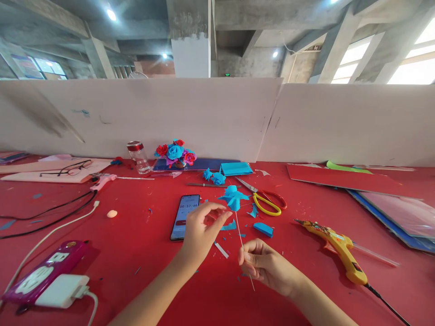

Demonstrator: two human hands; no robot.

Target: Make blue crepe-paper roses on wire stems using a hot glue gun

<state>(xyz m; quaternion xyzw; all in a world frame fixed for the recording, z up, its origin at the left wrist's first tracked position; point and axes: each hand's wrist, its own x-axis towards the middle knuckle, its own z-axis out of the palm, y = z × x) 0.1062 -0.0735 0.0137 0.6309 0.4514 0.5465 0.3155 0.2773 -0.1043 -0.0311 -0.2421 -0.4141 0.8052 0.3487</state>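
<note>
A blue crepe-paper flower (233,198) stands on a thin white wire stem (239,228) in the middle of the head view. My right hand (263,265) pinches the lower stem between thumb and fingers, and the stem's end sticks out below. Just left of the flower, my left hand (205,226) is curved with thumb and forefinger slightly apart and nothing visible between them. Its fingertips are close to the lower petals; whether they touch cannot be told. Blue paper scraps (263,229) and finished blue flowers (218,179) lie around. Scissors (267,203) with yellow and red handles rest behind.
A yellow glue gun (335,246) lies at right, a phone (181,216) beside my left hand. A purple power strip (45,271) is at left. A glass bottle (139,158) and a flower arrangement (176,154) stand near the white partition (152,113).
</note>
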